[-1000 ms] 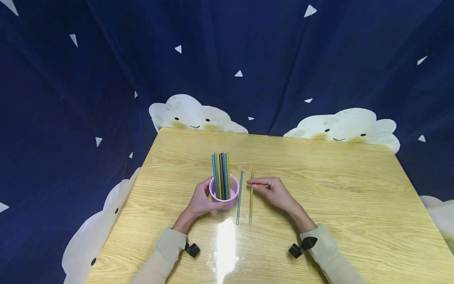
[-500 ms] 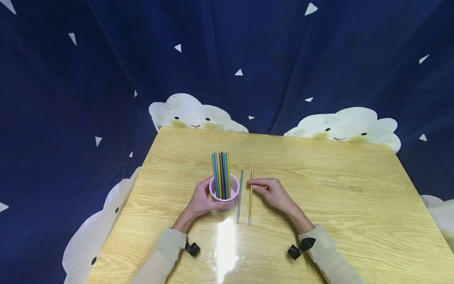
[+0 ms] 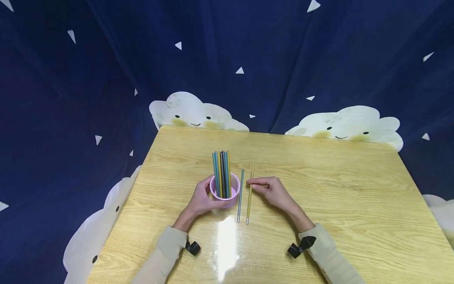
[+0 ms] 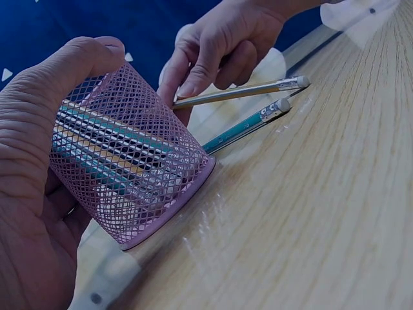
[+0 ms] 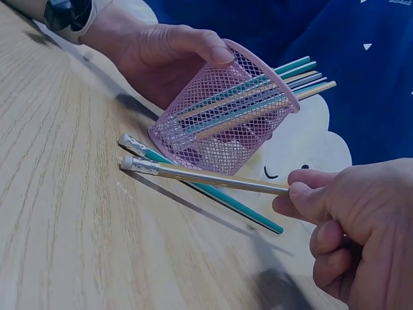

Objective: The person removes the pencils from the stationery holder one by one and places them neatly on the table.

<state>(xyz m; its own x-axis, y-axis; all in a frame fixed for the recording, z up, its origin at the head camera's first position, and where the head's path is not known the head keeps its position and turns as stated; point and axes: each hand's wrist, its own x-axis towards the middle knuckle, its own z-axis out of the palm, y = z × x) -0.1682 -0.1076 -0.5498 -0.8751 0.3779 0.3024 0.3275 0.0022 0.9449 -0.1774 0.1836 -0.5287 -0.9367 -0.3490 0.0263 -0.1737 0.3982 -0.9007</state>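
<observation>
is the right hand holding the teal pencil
No, the right hand pinches the yellow pencil, while the teal pencil lies on the table.

We see the left hand (image 3: 203, 200) gripping an upright pink mesh cup (image 3: 234, 200), bundled pencils (image 3: 222, 173) inside; just right of the cup lies a teal pencil (image 3: 240, 197); farther right, the right hand (image 3: 274, 192) pinches a yellow pencil (image 3: 249, 205).

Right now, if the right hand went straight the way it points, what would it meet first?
Likely the teal pencil; if the hand passes above (height is unclear), the pink cup.
</observation>
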